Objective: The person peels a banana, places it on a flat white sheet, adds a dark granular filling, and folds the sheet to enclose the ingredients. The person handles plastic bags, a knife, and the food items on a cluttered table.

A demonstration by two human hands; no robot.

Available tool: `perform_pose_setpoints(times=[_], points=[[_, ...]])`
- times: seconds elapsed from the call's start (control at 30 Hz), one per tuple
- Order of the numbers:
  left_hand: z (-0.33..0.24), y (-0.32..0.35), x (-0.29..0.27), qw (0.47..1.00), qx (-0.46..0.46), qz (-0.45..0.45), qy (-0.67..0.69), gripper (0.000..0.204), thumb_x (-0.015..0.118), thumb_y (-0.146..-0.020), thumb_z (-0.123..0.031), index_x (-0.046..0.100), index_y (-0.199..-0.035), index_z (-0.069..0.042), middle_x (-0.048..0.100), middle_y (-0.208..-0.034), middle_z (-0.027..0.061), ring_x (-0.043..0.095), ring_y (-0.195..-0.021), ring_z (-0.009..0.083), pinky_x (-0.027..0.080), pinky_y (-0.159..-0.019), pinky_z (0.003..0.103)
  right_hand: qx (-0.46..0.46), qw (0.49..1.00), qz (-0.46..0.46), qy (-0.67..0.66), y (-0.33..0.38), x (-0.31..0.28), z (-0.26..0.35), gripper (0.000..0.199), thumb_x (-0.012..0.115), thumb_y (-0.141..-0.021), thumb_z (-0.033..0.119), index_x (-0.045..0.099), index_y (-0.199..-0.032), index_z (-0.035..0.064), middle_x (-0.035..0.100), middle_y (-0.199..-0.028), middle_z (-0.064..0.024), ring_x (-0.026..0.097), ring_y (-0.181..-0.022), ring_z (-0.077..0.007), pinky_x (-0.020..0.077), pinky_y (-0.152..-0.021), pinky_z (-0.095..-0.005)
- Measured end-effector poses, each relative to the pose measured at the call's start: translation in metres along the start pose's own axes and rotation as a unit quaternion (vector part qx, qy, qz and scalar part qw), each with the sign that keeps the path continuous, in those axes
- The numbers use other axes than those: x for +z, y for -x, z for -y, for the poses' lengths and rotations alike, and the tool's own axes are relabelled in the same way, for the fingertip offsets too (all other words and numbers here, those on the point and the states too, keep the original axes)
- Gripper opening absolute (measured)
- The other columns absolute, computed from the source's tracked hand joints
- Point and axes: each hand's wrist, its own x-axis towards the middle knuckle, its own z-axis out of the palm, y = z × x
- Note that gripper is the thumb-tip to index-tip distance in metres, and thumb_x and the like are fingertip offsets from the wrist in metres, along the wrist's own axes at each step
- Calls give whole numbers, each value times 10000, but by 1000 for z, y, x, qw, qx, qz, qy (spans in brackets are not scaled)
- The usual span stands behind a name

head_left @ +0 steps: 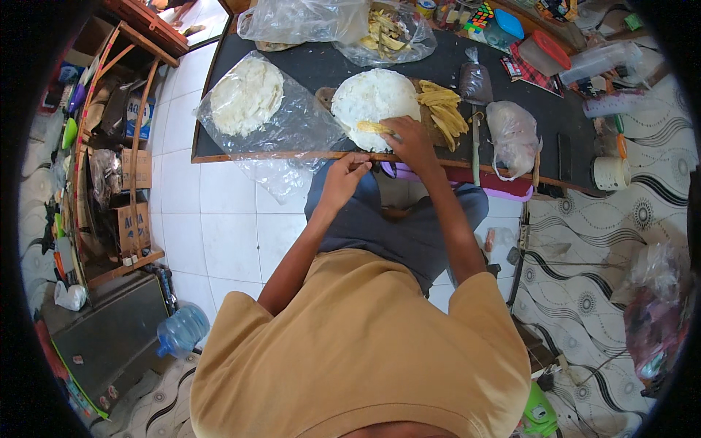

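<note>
Over a stack of round white wrappers (374, 98) on a wooden board (434, 139), my right hand (410, 144) pinches a yellow banana slice (372, 127) lying near the stack's front. My left hand (346, 179) is at the table's front edge, its fingers drawn together with the thumb. Whether anything sits between those fingertips cannot be made out. More yellow banana slices (442, 113) are piled on the board to the right of the stack. Another pale round stack of wrappers (247, 95) rests on a clear plastic sheet (303, 120) at the left.
A knife (475, 146) lies right of the slices, beside a tied white plastic bag (512, 135) and a bag of dark grains (475, 82). Peels fill a clear bag (385, 40) at the back. A dark phone (564, 156) and a white cup (610, 174) are farther right.
</note>
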Motion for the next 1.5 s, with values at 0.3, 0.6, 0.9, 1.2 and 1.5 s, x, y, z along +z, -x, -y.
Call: perform_pose_setpoints(times=[0.3, 0.6, 0.9, 1.2, 1.5], points=[[-8, 1, 2, 999, -9, 4, -37, 286, 657, -921, -154, 645, -1134, 37, 696, -978, 89, 633, -897, 131, 487, -794, 260, 61, 997, -24, -38, 7, 2, -2, 340, 736, -805, 245, 676, -1078, 51, 676, -1080, -122, 611, -1035, -306, 471, -903, -418], [2, 8, -7, 1000, -4, -4, -6, 273, 679, -914, -140, 647, -1122, 35, 686, -1003, 79, 625, -915, 120, 482, -821, 246, 215, 940, -265, -28, 6, -57, -42, 195, 698, -869, 161, 689, -783, -14, 682, -743, -98, 639, -653, -163, 477, -599, -296], [3, 24, -17, 999, -34, -17, -15, 271, 679, -919, -154, 651, -1117, 29, 672, -966, 54, 606, -899, 109, 475, -822, 237, 298, 910, -275, 92, -7, -98, -197, 685, 688, -862, 420, 504, -1287, -85, 661, -1092, -223, 658, -1008, -294, 518, -864, -377], [-4, 34, -24, 998, -44, -41, -7, 296, 670, -927, -181, 646, -1130, 34, 673, -1020, 65, 601, -933, 121, 467, -854, 257, 503, 841, -95, 172, -48, -89, -211, 948, 803, -687, 467, 407, -1393, -29, 573, -1238, -291, 552, -1187, -416, 457, -989, -472], [-50, 38, -15, 998, -46, -31, 35, 343, 685, -916, -184, 642, -1181, 31, 679, -1113, 104, 611, -1032, 142, 449, -931, 265, 500, 614, -450, -412, -75, -146, -192, 533, 746, -750, 292, 591, -1216, 85, 632, -1205, -148, 629, -1074, -304, 494, -931, -496]])
